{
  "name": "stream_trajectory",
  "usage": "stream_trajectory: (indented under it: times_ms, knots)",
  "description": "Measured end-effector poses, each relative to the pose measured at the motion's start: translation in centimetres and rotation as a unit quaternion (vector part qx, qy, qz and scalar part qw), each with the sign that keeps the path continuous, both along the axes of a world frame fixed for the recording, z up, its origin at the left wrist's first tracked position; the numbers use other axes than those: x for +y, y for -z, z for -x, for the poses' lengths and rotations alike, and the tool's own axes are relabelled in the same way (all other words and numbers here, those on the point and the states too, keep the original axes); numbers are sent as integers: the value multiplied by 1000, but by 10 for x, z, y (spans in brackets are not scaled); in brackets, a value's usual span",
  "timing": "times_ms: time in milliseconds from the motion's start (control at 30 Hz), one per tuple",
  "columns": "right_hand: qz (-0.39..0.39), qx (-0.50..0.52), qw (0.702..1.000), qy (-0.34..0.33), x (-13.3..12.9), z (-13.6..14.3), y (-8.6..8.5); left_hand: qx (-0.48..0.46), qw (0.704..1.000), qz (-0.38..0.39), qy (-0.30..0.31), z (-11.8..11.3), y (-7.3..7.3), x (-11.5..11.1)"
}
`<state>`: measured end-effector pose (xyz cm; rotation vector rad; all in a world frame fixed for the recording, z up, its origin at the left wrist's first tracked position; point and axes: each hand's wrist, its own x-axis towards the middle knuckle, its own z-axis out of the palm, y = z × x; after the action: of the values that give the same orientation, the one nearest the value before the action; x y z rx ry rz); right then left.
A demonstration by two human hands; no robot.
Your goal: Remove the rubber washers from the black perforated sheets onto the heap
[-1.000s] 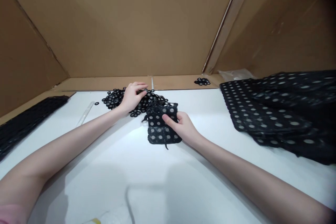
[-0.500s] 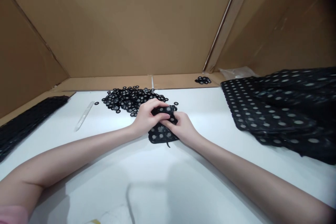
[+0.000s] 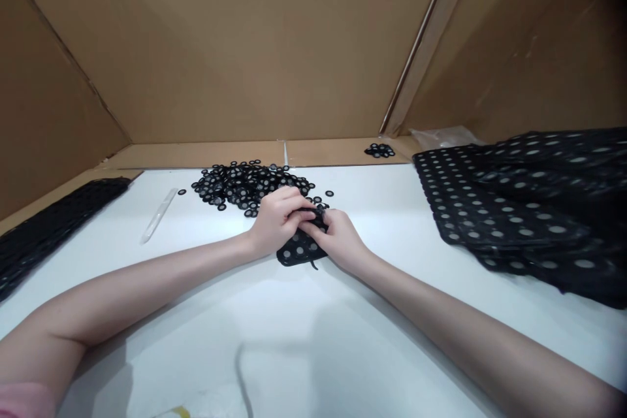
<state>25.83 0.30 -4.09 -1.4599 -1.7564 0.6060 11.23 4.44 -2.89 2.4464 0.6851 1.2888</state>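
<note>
- Left hand (image 3: pixel 278 219), head view: fingers and thumb pinched at the upper part of a small dotted sheet, apparently gripping it, though the fingertips hide the edge.
- Right hand (image 3: pixel 343 238): grasping the same sheet's right side, thumb across its face.
- Small dotted sheet (image 3: pixel 298 251), black: between the hands, mid-table.
- Pile of black discs (image 3: pixel 240 183): just beyond the left hand.
- Large dotted sheet (image 3: pixel 482 215): rumpled, far right.

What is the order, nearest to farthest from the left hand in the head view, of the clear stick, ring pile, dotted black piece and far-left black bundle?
1. Dotted black piece: touching the left hand.
2. Ring pile: just beyond it.
3. Clear stick: off to the left.
4. Black bundle: far left edge.
</note>
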Motion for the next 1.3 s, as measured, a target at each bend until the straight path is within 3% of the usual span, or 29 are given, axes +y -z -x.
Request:
stream_trajectory:
  times_ms: [100, 333, 733, 967, 1100, 1300]
  knots:
    - [-3, -7, 1000, 7, 0, 0, 1, -9, 1000, -5, 6, 0, 0, 0]
    - [12, 16, 1000, -7, -2, -2, 0, -35, 994, 105, 16, -1, -5, 0]
    - [-3, 12, 1000, -10, 0, -2, 4, -15, 998, 53, 2, 1, -2, 3]
    - [33, 40, 999, -3, -1, -5, 2, -28, 986, 162, 24, 4, -7, 3]
    - [5, 19, 1000, 2, -3, -3, 0, -26, 983, 178, 30, 4, -7, 2]
    - [-21, 2, 1000, -11, -3, -2, 0, -65, 961, 268, 27, 1, -6, 0]
